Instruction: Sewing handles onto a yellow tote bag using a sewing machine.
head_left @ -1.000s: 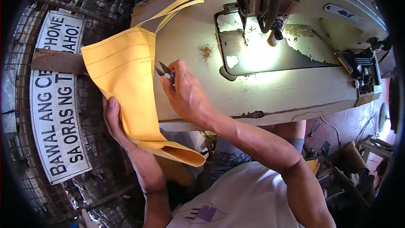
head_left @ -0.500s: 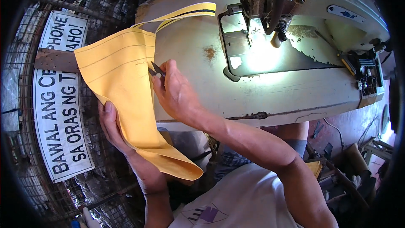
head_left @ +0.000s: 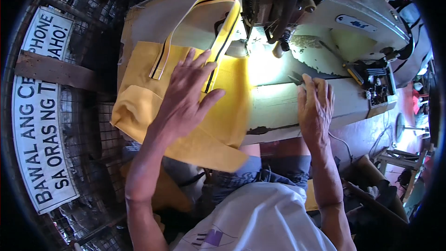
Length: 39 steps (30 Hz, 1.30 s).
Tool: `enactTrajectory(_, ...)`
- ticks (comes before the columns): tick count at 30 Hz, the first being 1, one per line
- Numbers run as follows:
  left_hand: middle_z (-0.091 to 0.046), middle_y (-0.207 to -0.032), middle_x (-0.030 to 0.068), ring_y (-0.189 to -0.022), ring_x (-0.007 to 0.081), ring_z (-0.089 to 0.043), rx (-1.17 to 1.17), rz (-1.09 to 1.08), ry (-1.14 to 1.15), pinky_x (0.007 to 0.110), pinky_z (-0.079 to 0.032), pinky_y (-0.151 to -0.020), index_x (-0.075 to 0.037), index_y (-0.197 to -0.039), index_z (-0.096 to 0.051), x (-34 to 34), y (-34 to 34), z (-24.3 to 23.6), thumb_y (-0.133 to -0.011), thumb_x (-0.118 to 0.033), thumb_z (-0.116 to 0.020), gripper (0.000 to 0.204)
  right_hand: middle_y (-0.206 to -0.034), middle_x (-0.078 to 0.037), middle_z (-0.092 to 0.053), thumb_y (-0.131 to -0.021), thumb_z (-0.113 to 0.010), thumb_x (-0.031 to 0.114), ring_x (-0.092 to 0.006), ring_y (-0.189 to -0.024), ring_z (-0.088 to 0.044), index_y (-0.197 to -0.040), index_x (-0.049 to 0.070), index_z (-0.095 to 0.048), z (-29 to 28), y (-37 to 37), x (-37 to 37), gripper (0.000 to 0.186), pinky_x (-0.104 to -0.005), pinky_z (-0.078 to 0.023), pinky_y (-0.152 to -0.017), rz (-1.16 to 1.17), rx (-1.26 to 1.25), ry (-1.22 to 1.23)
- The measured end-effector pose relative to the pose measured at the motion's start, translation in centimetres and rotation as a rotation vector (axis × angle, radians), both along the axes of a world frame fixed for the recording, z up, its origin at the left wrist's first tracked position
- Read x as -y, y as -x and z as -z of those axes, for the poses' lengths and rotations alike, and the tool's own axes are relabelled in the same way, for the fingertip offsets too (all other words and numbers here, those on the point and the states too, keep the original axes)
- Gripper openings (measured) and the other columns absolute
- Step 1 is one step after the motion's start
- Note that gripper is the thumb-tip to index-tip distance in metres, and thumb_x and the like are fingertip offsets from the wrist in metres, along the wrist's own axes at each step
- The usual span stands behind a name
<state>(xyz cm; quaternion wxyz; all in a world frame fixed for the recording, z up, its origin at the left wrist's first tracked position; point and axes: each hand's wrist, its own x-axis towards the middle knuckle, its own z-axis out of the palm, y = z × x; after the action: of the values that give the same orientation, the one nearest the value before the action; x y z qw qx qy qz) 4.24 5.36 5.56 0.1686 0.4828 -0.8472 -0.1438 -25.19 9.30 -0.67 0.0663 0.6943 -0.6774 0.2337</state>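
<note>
A yellow fabric bag [head_left: 220, 125] lies spread on the sewing machine table, its lower part hanging over the near edge. Its handle [head_left: 226, 30], yellow with a dark stripe and pale edges, loops up toward the machine's needle area. Over the bag's upper part is my left hand [head_left: 188, 86], fingers spread, close to where the handle ends join the cloth. To the right of the bag, my right hand [head_left: 317, 104] is closed around small thread snips [head_left: 295, 79], whose dark points stick out past the fingertips over the table.
The sewing machine [head_left: 283, 4] stands at the back, its lamp lighting the bed. A yellow-handled tool [head_left: 354, 73] lies at the right beside a thread-winding fitting [head_left: 377, 80]. A wire mesh wall with a white sign [head_left: 44, 144] is on the left.
The bag has been turned and laid on the table, showing its striped handle on top. My left hand has released its edge and moved onto it. My right hand moved right with the snips.
</note>
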Motion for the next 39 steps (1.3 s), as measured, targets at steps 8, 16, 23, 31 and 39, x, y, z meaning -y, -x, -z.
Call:
enactTrajectory(8, -0.027, -0.159, 0.0180, -0.149, 0.0430, -0.017, 0.324, -0.001, 0.186, 0.060, -0.012, -0.120, -0.003, -0.147, -0.042, 0.0, 1.3, 5.1, -0.101, -0.055, -0.040, 0.069, -0.127, -0.018, -0.054, -0.086, -0.071, 0.011, -0.0361, -0.116, -0.054, -0.122, 0.001, -0.062, 0.1, -1.0, -0.5, 0.039, -0.0459, -0.044, -0.100, -0.336, 0.173, 0.146)
enactTrajectory(16, -0.037, -0.146, 0.0254, -0.145, 0.0459, -0.023, 0.168, -0.159, 0.178, 0.065, -0.017, -0.116, 0.003, -0.141, -0.046, 1.0, 5.0, 4.9, -0.090, -0.027, -0.063, 0.061, -0.127, -0.018, -0.057, -0.084, -0.072, 0.017, -0.0337, -0.121, -0.055, -0.119, -0.001, -0.060, -0.3, -4.9, -0.9, 0.041, -0.0465, -0.042, -0.105, -0.671, 0.213, -0.053)
enactTrajectory(23, -0.042, -0.143, 0.0231, -0.140, 0.0427, -0.033, 0.080, -0.066, 0.218, 0.058, -0.021, -0.118, 0.005, -0.131, -0.053, 2.0, 7.9, 6.4, -0.091, -0.015, -0.055, 0.045, -0.127, -0.017, -0.057, -0.084, -0.071, 0.017, -0.0325, -0.120, -0.055, -0.118, -0.001, -0.061, 0.0, -5.0, -1.0, 0.040, -0.0464, -0.041, -0.106, -0.648, 0.203, -0.044)
enactTrajectory(31, -0.043, -0.146, 0.0220, -0.141, 0.0410, -0.033, 0.209, -0.095, 0.289, 0.063, -0.024, -0.114, 0.004, -0.132, -0.055, 2.6, 7.7, 6.4, -0.093, -0.025, -0.055, 0.049, -0.125, -0.016, -0.057, -0.084, -0.071, 0.016, -0.0318, -0.119, -0.056, -0.116, -0.001, -0.061, 0.2, -4.7, -0.9, 0.038, -0.0459, -0.042, -0.105, -0.659, 0.220, -0.016)
enactTrajectory(39, -0.019, -0.162, 0.0183, -0.151, 0.0344, -0.018, -0.259, 0.046, 0.010, 0.050, -0.015, -0.123, -0.003, -0.154, -0.027, 9.2, 4.5, 6.4, -0.095, -0.004, -0.048, 0.063, -0.124, -0.014, -0.062, -0.087, -0.071, 0.020, -0.0327, -0.118, -0.057, -0.119, 0.004, -0.064, -1.2, -3.1, 1.7, 0.037, -0.0467, -0.041, -0.108, -0.573, 0.175, -0.089)
